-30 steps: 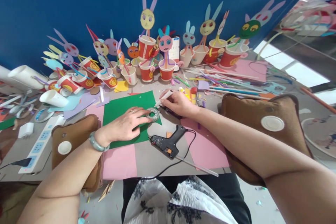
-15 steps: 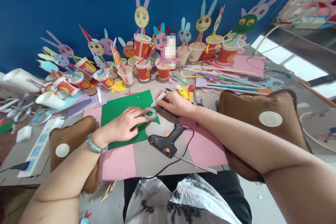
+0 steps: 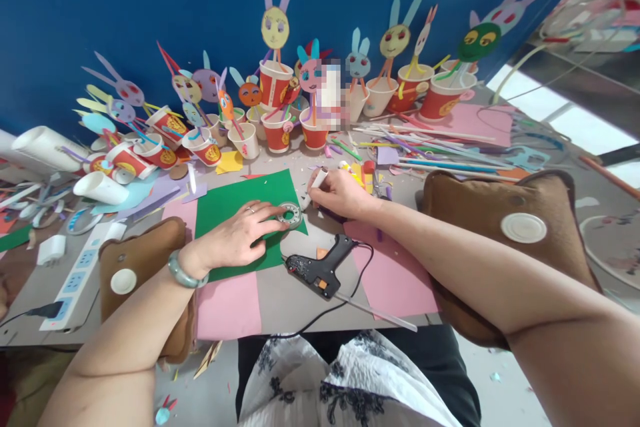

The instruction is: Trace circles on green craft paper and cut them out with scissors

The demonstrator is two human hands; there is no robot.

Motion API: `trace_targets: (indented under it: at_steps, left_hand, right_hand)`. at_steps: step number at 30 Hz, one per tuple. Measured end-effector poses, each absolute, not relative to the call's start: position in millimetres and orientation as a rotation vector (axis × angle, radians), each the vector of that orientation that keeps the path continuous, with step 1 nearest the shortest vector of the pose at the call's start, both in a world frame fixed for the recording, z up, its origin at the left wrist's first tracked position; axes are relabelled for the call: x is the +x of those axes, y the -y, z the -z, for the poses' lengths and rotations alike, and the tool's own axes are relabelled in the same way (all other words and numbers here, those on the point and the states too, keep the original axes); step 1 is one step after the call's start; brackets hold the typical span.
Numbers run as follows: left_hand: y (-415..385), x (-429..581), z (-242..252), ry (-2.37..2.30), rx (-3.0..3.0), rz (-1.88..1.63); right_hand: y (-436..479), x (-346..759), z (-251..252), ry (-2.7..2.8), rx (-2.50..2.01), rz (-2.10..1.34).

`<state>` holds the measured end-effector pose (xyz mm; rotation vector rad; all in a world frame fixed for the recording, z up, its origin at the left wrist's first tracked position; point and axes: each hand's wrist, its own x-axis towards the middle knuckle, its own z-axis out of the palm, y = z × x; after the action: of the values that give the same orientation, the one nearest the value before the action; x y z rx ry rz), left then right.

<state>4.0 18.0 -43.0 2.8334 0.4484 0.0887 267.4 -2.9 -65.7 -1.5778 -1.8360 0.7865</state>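
My left hand (image 3: 243, 233) lies palm down over the green paper (image 3: 245, 190). Its outstretched fingertips hold a roll of tape (image 3: 290, 215) with a grey ring core at the paper's right edge. My right hand (image 3: 345, 195) is closed, thumb and fingers pinching a small white tube-like piece (image 3: 319, 179) just beyond the roll. A pale strip shows between roll and right fingertips; whether it is tape I cannot tell. Below both hands rests a black glue gun (image 3: 317, 270), a clear glue stick projecting from its back.
Red and white paper cups (image 3: 277, 133) with paper rabbit faces line the back. Coloured sticks (image 3: 450, 163) lie at the right. Brown cushions (image 3: 480, 227) support both forearms. A white power strip (image 3: 77, 280) is at the left. Pink sheets (image 3: 230, 307) lie in front.
The whole view has shifted slightly. My right hand sits a little farther from the tape roll, with the white piece still in its fingers. My left fingers remain on the roll.
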Motion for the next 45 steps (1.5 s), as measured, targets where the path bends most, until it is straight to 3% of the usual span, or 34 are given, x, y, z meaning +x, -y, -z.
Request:
trace_targets:
  at_steps: [8,14,20,25,33,45]
  left_hand:
    - [-22.3,0.9,50.1,-0.42,2.838,-0.107]
    - [-29.4,-1.9,58.7,-0.392,2.792,-0.15]
    - [-27.3,-0.2,49.1,-0.366,2.761,-0.127]
    - [-25.5,0.6,47.5,-0.418,2.796,-0.14]
    - [-26.4,-0.3,49.4,-0.443,2.819,-0.154]
    - [-22.9,1.1,49.6,-0.487,2.817,-0.201]
  right_hand:
    - [6.6,266.2,62.8,1.822,-1.517,-0.864]
    - [21.8,266.8,50.1,1.794,-1.053,-0.701]
    - [47.2,250.4,50.1,2.181,-0.837,-0.459]
    - [57.1,235.0,59.4,2.579,-0.583,0.03]
    - [61.4,220.0,58.6,2.683,-0.635,0.519]
    - [61.4,213.8,63.0,2.746,-0.736,0.56]
